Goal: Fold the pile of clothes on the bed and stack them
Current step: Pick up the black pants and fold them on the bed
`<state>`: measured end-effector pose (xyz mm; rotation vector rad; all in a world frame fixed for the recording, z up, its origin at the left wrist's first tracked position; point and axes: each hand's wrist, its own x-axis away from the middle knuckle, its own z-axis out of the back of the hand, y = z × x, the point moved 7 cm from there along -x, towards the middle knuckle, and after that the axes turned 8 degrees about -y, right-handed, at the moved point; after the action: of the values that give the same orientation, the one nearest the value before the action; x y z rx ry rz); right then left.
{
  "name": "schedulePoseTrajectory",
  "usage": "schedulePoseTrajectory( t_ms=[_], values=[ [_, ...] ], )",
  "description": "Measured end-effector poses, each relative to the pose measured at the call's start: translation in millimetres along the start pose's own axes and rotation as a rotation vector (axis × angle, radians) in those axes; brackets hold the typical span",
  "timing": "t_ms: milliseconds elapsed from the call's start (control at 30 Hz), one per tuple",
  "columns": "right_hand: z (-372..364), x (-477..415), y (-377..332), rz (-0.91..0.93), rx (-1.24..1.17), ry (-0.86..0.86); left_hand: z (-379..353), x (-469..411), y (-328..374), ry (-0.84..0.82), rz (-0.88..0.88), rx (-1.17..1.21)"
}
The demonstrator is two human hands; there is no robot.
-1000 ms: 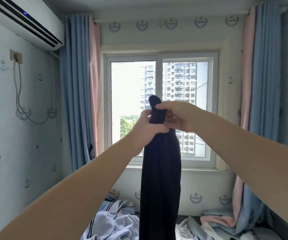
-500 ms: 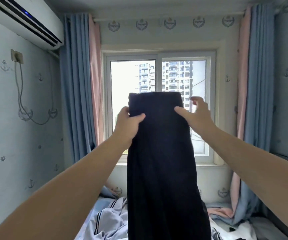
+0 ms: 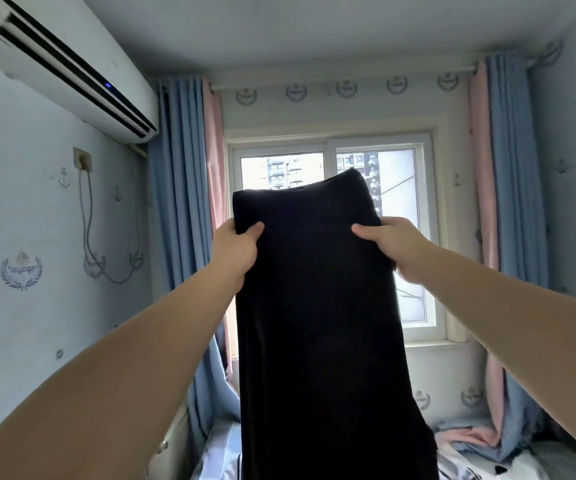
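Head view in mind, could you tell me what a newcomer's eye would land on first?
A dark garment hangs at centre before the bright window, gripped near its top by the left hand and the right hand. A white air conditioner sits high on the left wall.

rumpled clothes (image 3: 222, 457) on bed (image 3: 570, 460)

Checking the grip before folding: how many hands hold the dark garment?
2. The left hand grips the long dark navy fabric garment at its left edge; the right hand grips its right edge, both near the top.
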<state>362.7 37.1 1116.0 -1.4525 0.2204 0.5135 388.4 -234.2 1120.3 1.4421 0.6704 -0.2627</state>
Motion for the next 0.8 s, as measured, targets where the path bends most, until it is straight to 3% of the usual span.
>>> schedulePoseTrajectory(
  t_ms=[167, 433, 800],
  values=[
    [-28.9, 28.0, -36.4, 0.053, 0.044, 0.089, 28.3, 17.9, 37.3, 0.079, -0.088, -0.175],
    [-42.2, 112.7, -92.6, 0.125, 0.059, 0.083, 55.2, 99.5, 96.5, 0.149, -0.225, -0.31],
    [-34.0, 265.8, -137.6, 0.178, 0.013, 0.033, 65.1, 238.3, 154.0, 0.144, -0.21, -0.346]
  ],
)
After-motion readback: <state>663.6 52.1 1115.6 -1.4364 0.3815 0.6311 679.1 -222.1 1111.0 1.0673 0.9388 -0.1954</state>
